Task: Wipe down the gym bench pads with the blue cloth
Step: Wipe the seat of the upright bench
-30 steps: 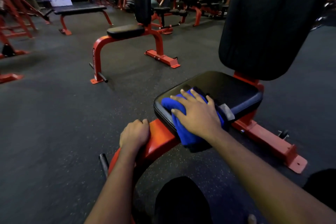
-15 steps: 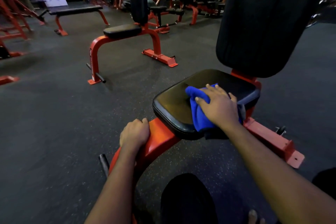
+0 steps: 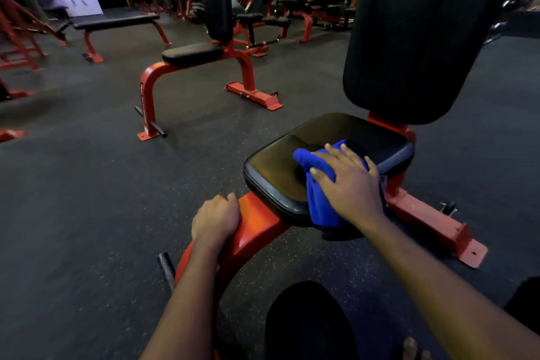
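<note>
On seat pad (image 3: 271, 175), near-right corner | we pressed blue cloth (image 3: 320, 207) under right grip (image 3: 350, 187), fingers straight and apart | left grip (image 3: 214, 221) clamped on red frame (image 3: 254, 228).

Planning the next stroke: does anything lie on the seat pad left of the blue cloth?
Nothing visible does. The right hand presses the blue cloth on the seat pad, whose left part shows bare.

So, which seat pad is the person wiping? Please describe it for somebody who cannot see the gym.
Find the nearest red bench, with the tall black back pad. Its flat black seat pad alone carries a blue cloth under the right hand.
</note>
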A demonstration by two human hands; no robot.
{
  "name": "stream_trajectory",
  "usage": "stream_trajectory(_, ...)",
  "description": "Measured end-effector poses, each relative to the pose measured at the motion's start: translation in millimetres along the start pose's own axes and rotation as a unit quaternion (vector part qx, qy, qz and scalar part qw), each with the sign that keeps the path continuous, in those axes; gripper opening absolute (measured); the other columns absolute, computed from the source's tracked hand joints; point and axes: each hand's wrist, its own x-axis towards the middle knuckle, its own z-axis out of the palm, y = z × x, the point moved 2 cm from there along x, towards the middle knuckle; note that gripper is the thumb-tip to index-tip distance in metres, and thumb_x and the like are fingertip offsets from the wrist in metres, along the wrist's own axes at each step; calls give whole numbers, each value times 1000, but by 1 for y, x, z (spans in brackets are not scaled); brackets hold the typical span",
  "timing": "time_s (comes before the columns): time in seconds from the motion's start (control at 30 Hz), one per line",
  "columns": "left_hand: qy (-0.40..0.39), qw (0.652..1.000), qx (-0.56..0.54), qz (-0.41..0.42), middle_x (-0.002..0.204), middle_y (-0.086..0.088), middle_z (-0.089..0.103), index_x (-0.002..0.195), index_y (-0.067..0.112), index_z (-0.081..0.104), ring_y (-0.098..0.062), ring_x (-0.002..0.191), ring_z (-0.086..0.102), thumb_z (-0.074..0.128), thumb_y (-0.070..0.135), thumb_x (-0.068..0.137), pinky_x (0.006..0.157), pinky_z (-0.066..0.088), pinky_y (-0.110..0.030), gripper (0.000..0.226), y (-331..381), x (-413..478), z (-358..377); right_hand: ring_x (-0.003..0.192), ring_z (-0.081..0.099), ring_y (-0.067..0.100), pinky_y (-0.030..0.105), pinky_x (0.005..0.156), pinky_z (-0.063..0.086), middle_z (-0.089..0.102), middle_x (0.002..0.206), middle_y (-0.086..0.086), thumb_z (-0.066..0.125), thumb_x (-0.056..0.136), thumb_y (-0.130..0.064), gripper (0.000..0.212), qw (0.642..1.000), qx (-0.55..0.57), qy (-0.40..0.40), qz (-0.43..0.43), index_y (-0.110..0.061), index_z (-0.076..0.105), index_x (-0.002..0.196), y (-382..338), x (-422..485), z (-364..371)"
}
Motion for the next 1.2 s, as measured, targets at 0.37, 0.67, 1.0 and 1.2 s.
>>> stream_trajectory(0.37,8,1000,5,3,126,-24,59,117,3,61,-39,115,55,25,36,98,92,41,-43,52,0,-2,1,148,20,9,46,120,9,34,157,-16,43,98,-55,45,998,-7,-28,48,-42,48,141,28,25,-9)
stream_trajectory(0.67,13,1000,10,-19,126,-22,59,116,5,61,-37,114,56,25,37,97,91,42,-42,52,0,4,5,152,2,14,64,113,8,13,163,-18,37,90,-73,60,989,-63,-135,7,-56,27,146,18,36,-11)
stream_trajectory(1.0,13,1000,19,-3,128,-21,58,112,6,62,-36,116,54,24,36,98,91,41,-42,51,0,5,6,152,3,10,58,116,6,11,163,-20,34,98,-61,50,987,-67,-147,-27,-53,26,147,28,32,-12)
stream_trajectory(1.2,8,999,35,-8,128,-22,59,111,5,62,-36,118,55,23,36,98,93,43,-41,52,-1,6,5,153,2,19,66,113,8,8,165,-11,33,98,-64,56,966,-76,-243,-39,-49,23,151,10,112,10)
